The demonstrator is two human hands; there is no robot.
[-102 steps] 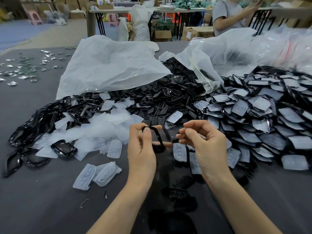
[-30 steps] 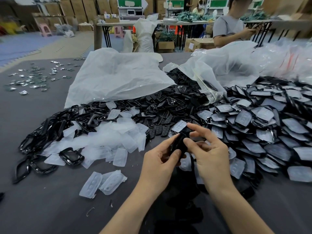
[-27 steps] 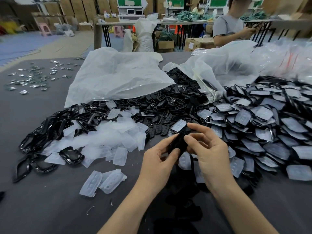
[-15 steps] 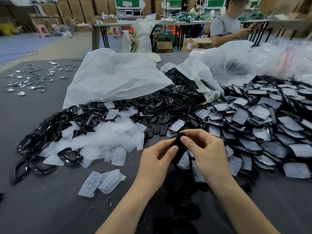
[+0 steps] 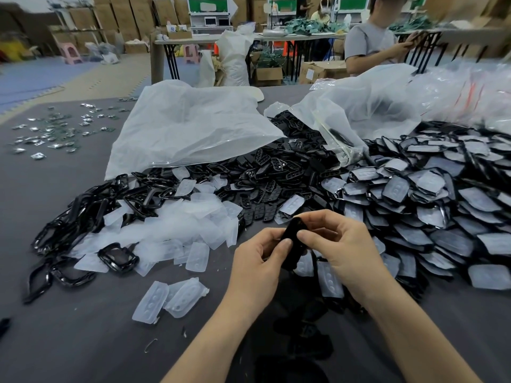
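Both my hands hold one small black key-fob piece [image 5: 291,239] above the grey table [image 5: 83,341]. My left hand [image 5: 258,266] pinches its lower left side between thumb and fingers. My right hand [image 5: 341,247] grips it from the right, thumb on its face, fingers curled over the top. Much of the piece is hidden behind my fingers. Black frames [image 5: 83,214] are heaped at the left, clear rubbery pads [image 5: 179,230] lie in the middle, black button pads [image 5: 273,172] behind them.
A big pile of assembled black-and-clear pieces [image 5: 428,205] fills the right. Two large clear plastic bags [image 5: 193,128] lie at the back. Small metal parts [image 5: 55,131] are scattered far left. A person in a grey shirt [image 5: 370,42] sits beyond the table.
My left hand earlier held an open black frame apart from the right hand. Both hands have since closed together on one black piece, and stayed on it through the last second.
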